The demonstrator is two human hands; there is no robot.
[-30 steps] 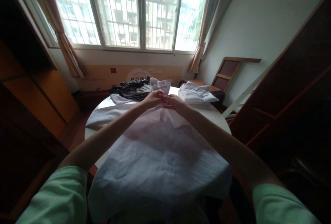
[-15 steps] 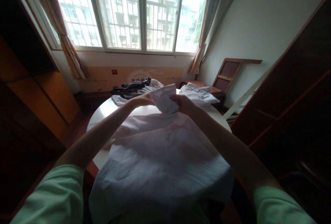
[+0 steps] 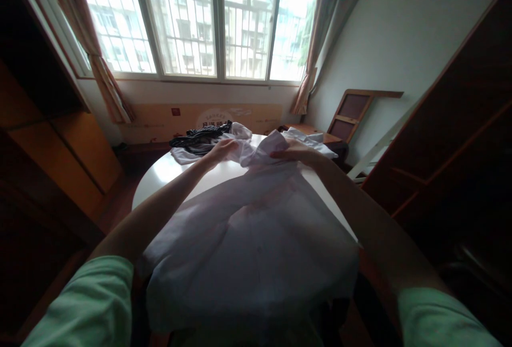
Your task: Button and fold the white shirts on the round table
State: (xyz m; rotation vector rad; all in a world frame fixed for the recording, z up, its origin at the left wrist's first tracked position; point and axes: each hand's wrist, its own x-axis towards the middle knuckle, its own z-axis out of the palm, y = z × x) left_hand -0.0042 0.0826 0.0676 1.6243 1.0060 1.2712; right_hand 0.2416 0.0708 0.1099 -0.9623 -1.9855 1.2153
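White shirt (image 3: 248,229) lies spread over the near half of the round table (image 3: 160,173), its lower part hanging over the edge toward you. Your left hand (image 3: 224,149) and right hand (image 3: 294,150) are at the shirt's far end, a little apart, each closed on a bunch of the cloth and holding it raised off the tabletop; the fabric between them sags in a loose fold. Both arms reach forward over the shirt, green sleeves (image 3: 88,304) at the bottom corners of the view. Beyond the left hand, a dark striped garment (image 3: 200,136) lies on pale cloth. Just behind the right hand sits a folded white pile (image 3: 316,144). Window (image 3: 200,16) and curtains (image 3: 100,64) stand behind the table.
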